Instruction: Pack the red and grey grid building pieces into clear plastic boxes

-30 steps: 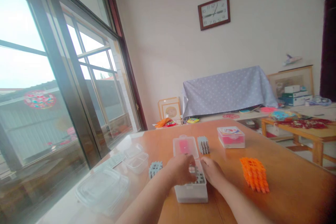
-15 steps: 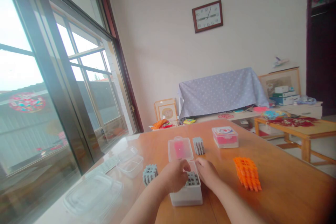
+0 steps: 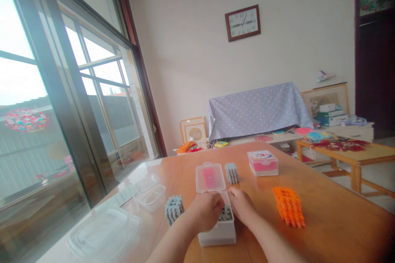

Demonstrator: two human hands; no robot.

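Note:
A clear plastic box point(image 3: 217, 236) stands on the table with its lid point(image 3: 210, 176) laid back behind it. Grey interlocking pieces point(image 3: 225, 214) sit inside. My left hand point(image 3: 206, 211) reaches over the box's left side, its fingers curled down into it; what they hold is hidden. At the right rim, my right hand point(image 3: 242, 205) is closed with its fingertips on the box's edge. One stack of grey pieces point(image 3: 174, 209) stands left of my left hand, and another grey stack point(image 3: 232, 173) is behind the box. To the right lies an orange stack point(image 3: 289, 206) of similar pieces.
On the wooden table point(image 3: 262, 234), a lidded box with pink contents point(image 3: 263, 164) stands at the back right. Clear empty containers point(image 3: 105, 230) and a small open tub point(image 3: 151, 197) are at the left by the window. A low wooden stand point(image 3: 356, 168) is beyond the table.
My left hand has lowered slightly into the box, its fingers now lower and more hidden. My right hand stays at the rim. The view has shifted a little.

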